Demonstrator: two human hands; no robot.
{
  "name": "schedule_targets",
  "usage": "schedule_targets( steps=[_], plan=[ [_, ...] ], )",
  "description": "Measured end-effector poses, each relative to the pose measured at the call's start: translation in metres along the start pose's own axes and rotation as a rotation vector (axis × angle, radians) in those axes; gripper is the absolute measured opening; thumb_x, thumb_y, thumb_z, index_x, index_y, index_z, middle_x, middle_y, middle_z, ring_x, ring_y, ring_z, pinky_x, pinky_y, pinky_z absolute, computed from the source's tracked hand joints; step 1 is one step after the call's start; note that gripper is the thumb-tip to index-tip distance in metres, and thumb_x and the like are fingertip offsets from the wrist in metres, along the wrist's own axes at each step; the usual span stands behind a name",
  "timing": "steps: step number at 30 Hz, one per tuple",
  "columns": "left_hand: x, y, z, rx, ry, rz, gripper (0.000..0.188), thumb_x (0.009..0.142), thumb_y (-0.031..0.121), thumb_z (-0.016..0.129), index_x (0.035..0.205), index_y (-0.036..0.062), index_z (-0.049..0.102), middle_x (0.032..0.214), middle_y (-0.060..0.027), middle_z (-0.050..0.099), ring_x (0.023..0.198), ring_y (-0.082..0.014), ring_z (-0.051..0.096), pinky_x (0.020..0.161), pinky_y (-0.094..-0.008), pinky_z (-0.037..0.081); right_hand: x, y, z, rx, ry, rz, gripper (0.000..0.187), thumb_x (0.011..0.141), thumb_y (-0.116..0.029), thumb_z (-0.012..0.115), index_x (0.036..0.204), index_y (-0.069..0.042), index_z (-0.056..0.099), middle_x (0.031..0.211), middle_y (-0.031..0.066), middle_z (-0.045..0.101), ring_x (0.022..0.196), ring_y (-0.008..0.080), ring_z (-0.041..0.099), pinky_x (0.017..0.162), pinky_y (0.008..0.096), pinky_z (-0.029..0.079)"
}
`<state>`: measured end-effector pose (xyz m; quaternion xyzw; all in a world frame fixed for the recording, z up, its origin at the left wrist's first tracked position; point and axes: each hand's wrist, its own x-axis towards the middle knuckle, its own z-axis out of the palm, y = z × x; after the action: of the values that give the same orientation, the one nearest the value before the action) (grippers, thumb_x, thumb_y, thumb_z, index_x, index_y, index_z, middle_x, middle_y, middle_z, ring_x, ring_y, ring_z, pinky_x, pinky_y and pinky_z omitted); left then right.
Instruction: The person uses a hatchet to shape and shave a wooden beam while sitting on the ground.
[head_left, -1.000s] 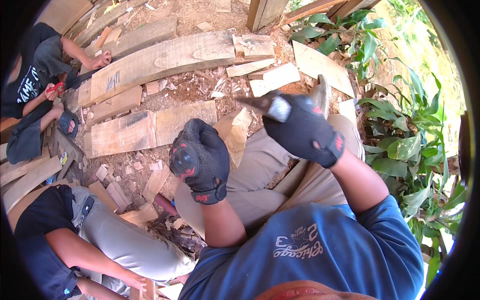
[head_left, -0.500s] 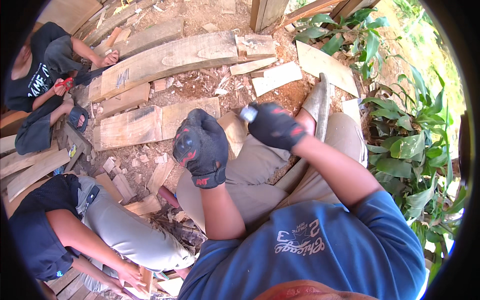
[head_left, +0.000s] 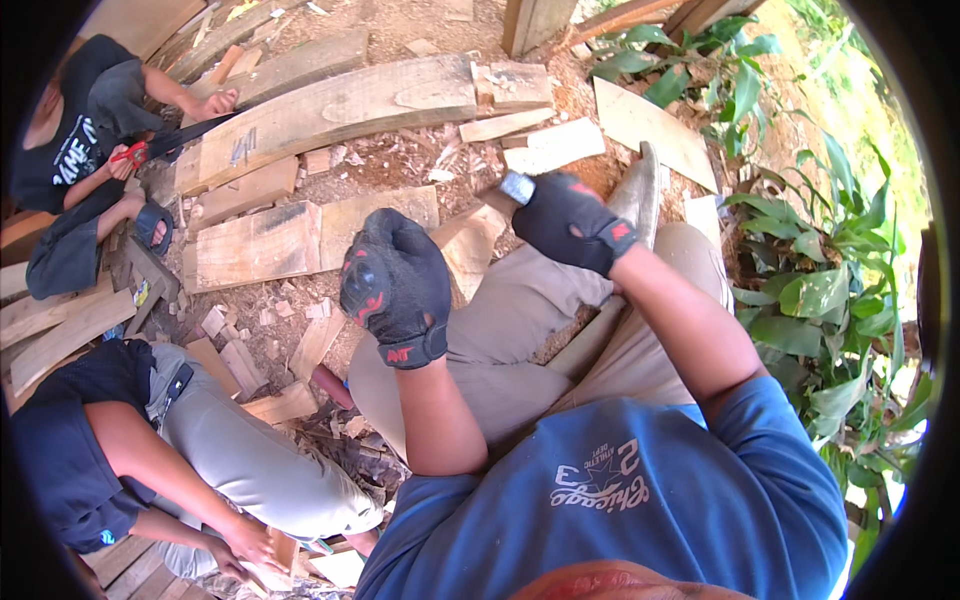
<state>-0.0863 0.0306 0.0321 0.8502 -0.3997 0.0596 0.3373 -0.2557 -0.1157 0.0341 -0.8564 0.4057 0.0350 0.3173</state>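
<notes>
Two gloved hands of ours are held apart above our bent legs, with a pale piece of wood [head_left: 472, 245] between them. Our left hand [head_left: 398, 280], in a black glove with red marks, is curled into a fist beside the wood; we cannot tell whether its fingers grip the wood, because the back of the glove hides them. Our right hand [head_left: 575, 220], gloved to match, is clamped around the handle of a tool [head_left: 517, 188]. We see a shiny, pale metal band just beyond that fist, then a short stretch of dark brown blade pointing left, blurred, its tip hard to make out above the wood. The wood itself is tan, lighter on its right face, with rough, slanting faces, and it narrows toward its lower end near our knee. Past our hands, a thick plank [head_left: 330, 115] with dark scribbles lies over chip-strewn ground, and a shorter board [head_left: 260, 245] with a dark smudge lies nearer us. At the upper left, a co-worker's hand [head_left: 122, 162] holds something red; at the lower left, another co-worker's hand [head_left: 250, 540] is at a small block. Broad-leaved plants [head_left: 800, 295] grow on our right.
</notes>
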Motion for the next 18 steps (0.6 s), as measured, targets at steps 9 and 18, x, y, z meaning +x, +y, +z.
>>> schedule_targets(
  steps=[9, 18],
  plan=[
    [0.002, 0.002, 0.004, 0.059, -0.02, -0.059, 0.025, 0.097, 0.028, 0.058, 0.091, 0.0117, 0.076, 0.087, -0.0156, 0.076, 0.081, -0.0409, 0.074, 0.074, -0.0491, 0.056, -0.006, 0.005, 0.015, 0.038, 0.167, -0.168, 0.028, 0.091, -0.015, 0.063, 0.116, -0.009, 0.074, 0.101, 0.0272, 0.075, 0.098, 0.0474, 0.072, 0.086, 0.0551, 0.058],
    [0.001, 0.004, -0.004, 0.112, -0.06, -0.077, 0.025, 0.098, 0.03, 0.06, 0.094, 0.0121, 0.078, 0.089, -0.0167, 0.078, 0.085, -0.0411, 0.076, 0.077, -0.0506, 0.058, 0.004, 0.006, 0.047, -0.05, 0.1, 0.097, 0.036, 0.096, -0.028, 0.063, 0.122, -0.007, 0.077, 0.112, 0.0275, 0.077, 0.107, 0.0457, 0.074, 0.094, 0.0508, 0.059]
  ],
)
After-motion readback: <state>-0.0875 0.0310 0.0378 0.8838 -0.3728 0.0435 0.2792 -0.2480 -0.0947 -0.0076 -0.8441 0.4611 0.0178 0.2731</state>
